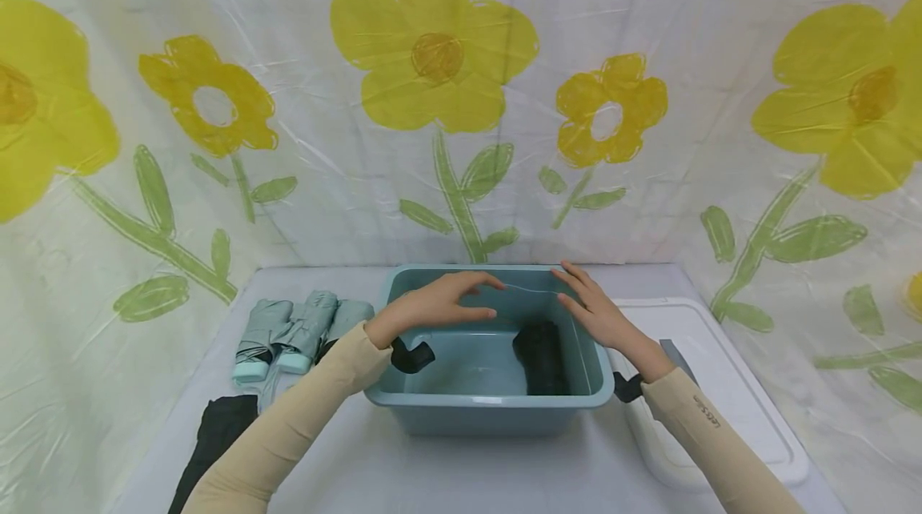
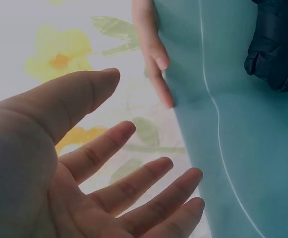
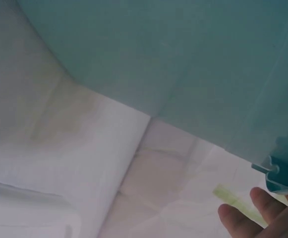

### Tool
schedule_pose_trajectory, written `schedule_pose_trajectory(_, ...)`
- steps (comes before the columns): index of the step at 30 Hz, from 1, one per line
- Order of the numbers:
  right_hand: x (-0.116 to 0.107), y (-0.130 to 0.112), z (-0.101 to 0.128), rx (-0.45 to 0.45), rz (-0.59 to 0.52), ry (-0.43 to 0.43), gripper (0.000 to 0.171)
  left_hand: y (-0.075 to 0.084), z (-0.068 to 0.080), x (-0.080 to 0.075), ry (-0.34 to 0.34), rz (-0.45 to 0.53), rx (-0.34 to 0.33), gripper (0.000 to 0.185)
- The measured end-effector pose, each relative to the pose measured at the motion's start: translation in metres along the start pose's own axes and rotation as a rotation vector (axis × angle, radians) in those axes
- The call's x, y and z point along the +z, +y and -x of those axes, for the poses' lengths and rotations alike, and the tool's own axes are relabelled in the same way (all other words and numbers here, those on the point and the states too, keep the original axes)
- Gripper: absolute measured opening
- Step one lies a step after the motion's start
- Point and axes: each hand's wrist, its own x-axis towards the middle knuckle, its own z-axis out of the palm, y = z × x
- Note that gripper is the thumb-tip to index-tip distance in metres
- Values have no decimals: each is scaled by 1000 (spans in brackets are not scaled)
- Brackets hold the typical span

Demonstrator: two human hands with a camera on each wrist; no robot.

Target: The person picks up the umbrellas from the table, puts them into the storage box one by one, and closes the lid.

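Note:
A blue-green plastic bin (image 1: 475,400) stands in the middle of the table. A dark, puffy bundle of rolled fabric (image 1: 542,358) lies inside it, towards the right wall. My left hand (image 1: 439,302) is over the bin's left part, fingers spread in the left wrist view and holding nothing. At the right rim is my right hand (image 1: 594,310), its fingers extended. The right wrist view shows its fingertips (image 3: 233,218) beside the rim; whether they touch it I cannot tell. A thin pale line runs along the bin's inner wall.
Left of the bin lie several pale green rolled bundles (image 1: 262,330), with black fabric (image 1: 219,426) in front of them. A white lid (image 1: 727,386) lies on the right of the table. A curtain (image 1: 324,202) with yellow flowers hangs behind.

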Motion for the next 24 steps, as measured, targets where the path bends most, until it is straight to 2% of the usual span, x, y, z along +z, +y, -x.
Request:
schedule_pose_trajectory(8,0,0,0,-9,-9,8,51,-6,21,-7,73,33,19,47)
schedule_pose_trajectory(16,1,1,2,-9,-21,8,51,-14,41,-12,187,47,65,45)
schedule_pose_trajectory(24,0,1,1,-13,-17,3,52,-20,57,-14,283,40,46,43)
